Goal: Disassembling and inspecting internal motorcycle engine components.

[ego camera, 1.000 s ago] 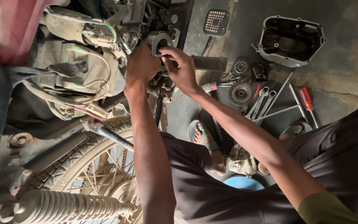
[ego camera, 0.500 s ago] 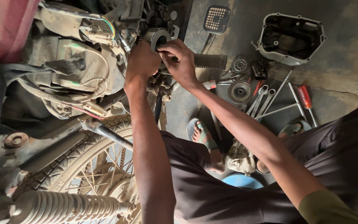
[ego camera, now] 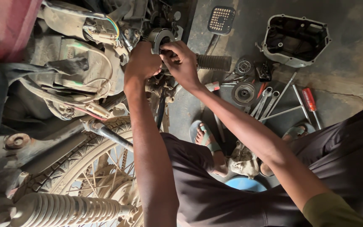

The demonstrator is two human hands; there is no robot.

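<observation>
Both hands on round metal engine part at motorcycle. Left hand curled against it; right hand fingers clamped on its rim, probably. Wrenches lie on floor nearby.

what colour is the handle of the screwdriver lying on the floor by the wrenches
Red, seen in the head view: the screwdriver lies at the right of the wrenches.

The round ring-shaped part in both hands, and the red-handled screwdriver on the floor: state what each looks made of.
Round ring-shaped part: apparently bare metal, dull grey with a pale sheen on its rim; both the left hand and right hand grip it. Red-handled screwdriver: handle looks like glossy red plastic, shaft like thin bright steel, though small in view.
</observation>
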